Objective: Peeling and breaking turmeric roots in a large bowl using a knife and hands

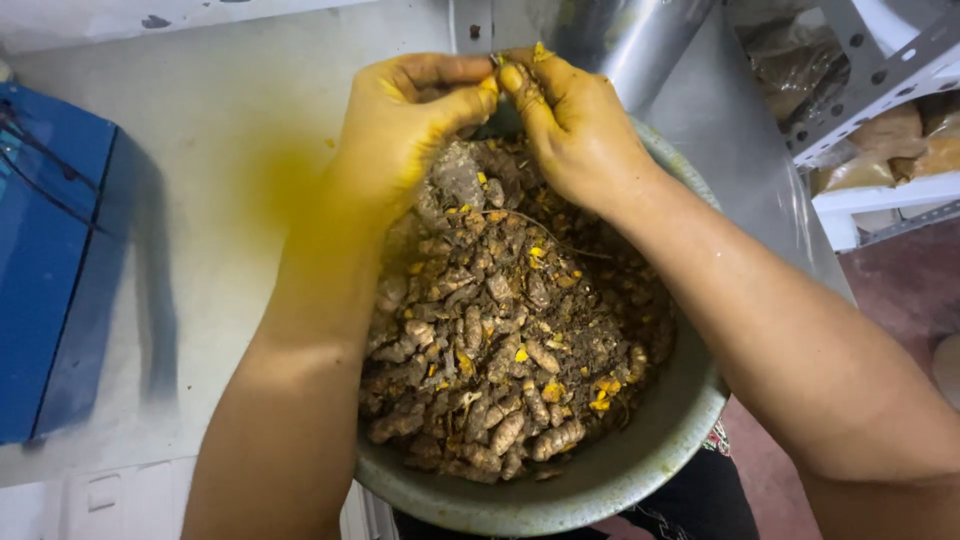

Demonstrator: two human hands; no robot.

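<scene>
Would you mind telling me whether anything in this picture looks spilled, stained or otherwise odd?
Yes: a yellow stain spreads over the pale surface left of the metal bowl of turmeric roots. The left hand and right hand are stained yellow too.

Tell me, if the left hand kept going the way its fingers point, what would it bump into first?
The left hand points its fingers toward the right hand, so it would probably meet those fingertips first; they already look about touching above the bowl of roots.
</scene>
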